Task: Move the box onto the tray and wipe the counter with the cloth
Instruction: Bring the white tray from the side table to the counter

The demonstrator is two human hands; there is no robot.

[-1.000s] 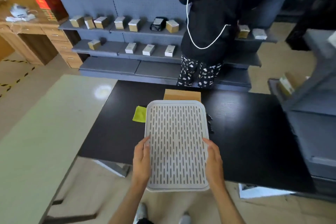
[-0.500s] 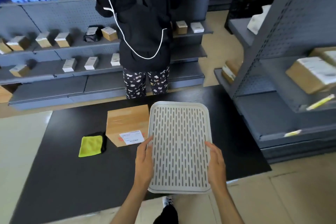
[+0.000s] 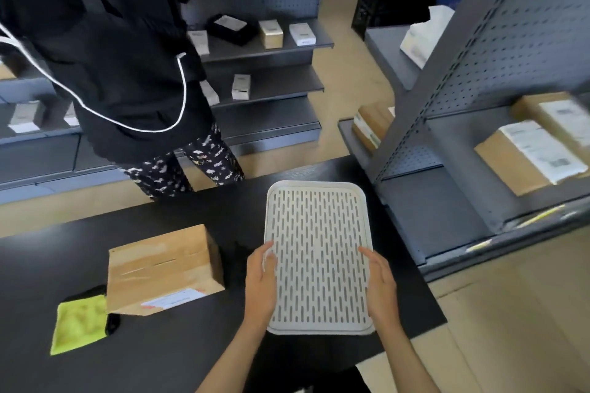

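Observation:
A white slotted tray [image 3: 317,233] is held over the right part of the black counter [image 3: 191,344]. My left hand [image 3: 260,282] grips its left edge and my right hand [image 3: 380,285] grips its right edge. A brown cardboard box [image 3: 162,265] with a shipping label stands on the counter left of the tray. A yellow-green cloth [image 3: 78,324] lies flat at the box's near left corner, partly tucked under it.
A person in black clothes [image 3: 111,57] stands beyond the counter's far edge. Grey shelving [image 3: 479,105] with cardboard parcels [image 3: 526,156] rises close to the counter's right end. More shelves with small boxes [image 3: 271,33] line the back.
The view has swung right and down. The tray has shifted from in front of the box to the right of it, toward the counter's right end, still held in both hands.

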